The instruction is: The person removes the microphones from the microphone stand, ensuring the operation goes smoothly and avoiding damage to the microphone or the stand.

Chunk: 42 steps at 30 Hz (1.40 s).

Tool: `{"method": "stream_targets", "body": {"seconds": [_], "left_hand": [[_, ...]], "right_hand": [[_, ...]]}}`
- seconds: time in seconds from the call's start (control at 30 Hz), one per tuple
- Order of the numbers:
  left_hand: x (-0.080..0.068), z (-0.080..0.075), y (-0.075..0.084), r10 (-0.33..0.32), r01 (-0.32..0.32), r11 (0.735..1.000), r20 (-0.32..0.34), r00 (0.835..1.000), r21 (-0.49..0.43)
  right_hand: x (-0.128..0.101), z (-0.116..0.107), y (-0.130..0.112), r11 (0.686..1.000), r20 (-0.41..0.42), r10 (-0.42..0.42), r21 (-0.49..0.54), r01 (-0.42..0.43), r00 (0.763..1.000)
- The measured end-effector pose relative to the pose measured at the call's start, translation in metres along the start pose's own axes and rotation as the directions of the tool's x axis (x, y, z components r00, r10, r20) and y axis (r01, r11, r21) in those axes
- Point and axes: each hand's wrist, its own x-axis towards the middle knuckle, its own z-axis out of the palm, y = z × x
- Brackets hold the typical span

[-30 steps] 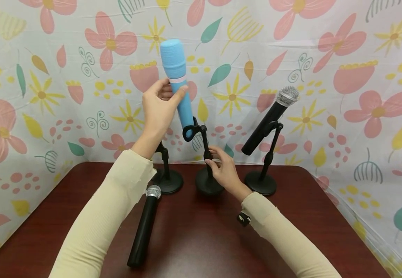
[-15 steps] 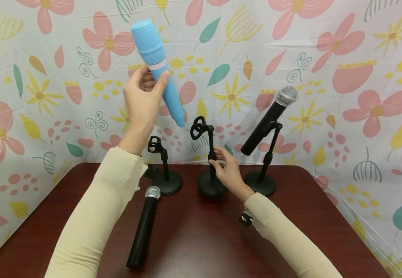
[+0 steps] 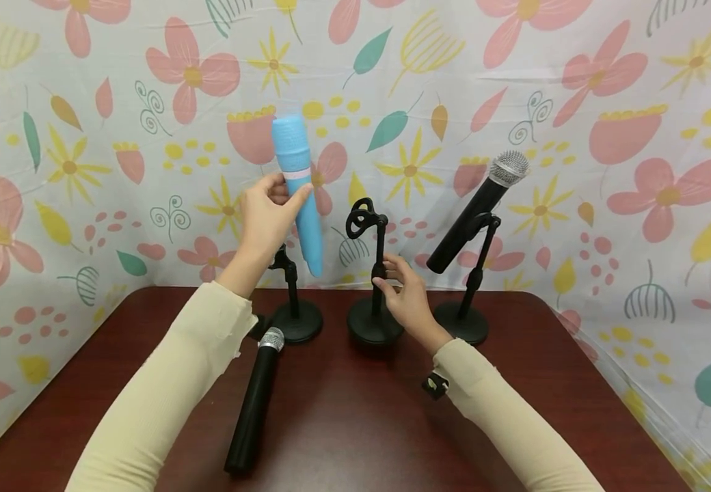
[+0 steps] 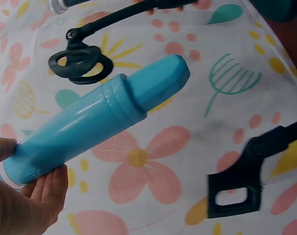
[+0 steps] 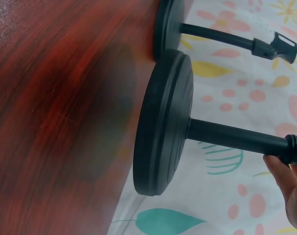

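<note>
My left hand (image 3: 269, 212) grips a light blue microphone (image 3: 309, 225) just below its pale ring. The microphone is nearly upright in the air, head up, its tapered end (image 4: 160, 81) pointing down. It is left of the middle black microphone stand (image 3: 375, 321) and apart from that stand's ring-shaped clip (image 3: 364, 217), which holds nothing. With thumb and fingers my right hand (image 3: 407, 294) pinches the middle stand's pole at its collar (image 5: 294, 147). Behind the blue microphone is the left stand (image 3: 297, 321), whose square-holed clip (image 4: 235, 196) holds no microphone.
On the right, a third stand (image 3: 461, 321) bears a tilted black microphone (image 3: 472, 222) with a silver head. Another black microphone (image 3: 253, 406) lies on the dark red table (image 3: 343, 424) at front left. A flowered cloth (image 3: 577, 225) hangs behind.
The blue microphone's lower end came away from the middle stand's clip as my left hand moved up and left. The hand has since lowered, turning it more upright. The middle stand shifted slightly right.
</note>
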Motion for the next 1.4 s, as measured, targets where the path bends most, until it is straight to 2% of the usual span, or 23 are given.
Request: {"method": "stream_targets", "body": {"seconds": [0.17, 0.23, 0.57, 0.8, 1.13, 1.4], "left_hand": [[-0.007, -0.001, -0.009, -0.06, 0.058, 0.998, 0.069, 0.996, 0.025], [-0.01, -0.001, -0.013, -0.075, 0.072, 0.997, 0.083, 0.994, 0.036], [-0.024, 0.0, -0.034, -0.121, 0.095, 0.977, 0.127, 0.985, 0.19], [-0.035, 0.001, -0.045, -0.136, 0.097, 0.969, 0.166, 0.977, 0.227], [-0.052, 0.003, -0.057, -0.198, 0.134, 0.952, 0.22, 0.955, 0.275], [-0.067, 0.004, -0.071, -0.247, 0.15, 0.924, 0.25, 0.936, 0.352]], "right_hand": [[-0.002, -0.004, -0.029, 1.0, -0.001, 0.026, 0.0, -0.026, 1.0], [-0.002, -0.004, -0.033, 1.0, -0.007, 0.016, 0.003, -0.016, 1.0], [0.001, 0.001, -0.027, 0.999, -0.009, 0.007, 0.032, -0.007, 1.0], [0.003, 0.003, -0.026, 0.999, -0.011, 0.013, 0.042, -0.013, 1.0], [0.003, 0.006, -0.023, 0.998, 0.004, 0.016, 0.066, -0.016, 1.0], [0.002, 0.01, -0.022, 0.997, 0.002, 0.038, 0.074, -0.038, 0.999]]}}
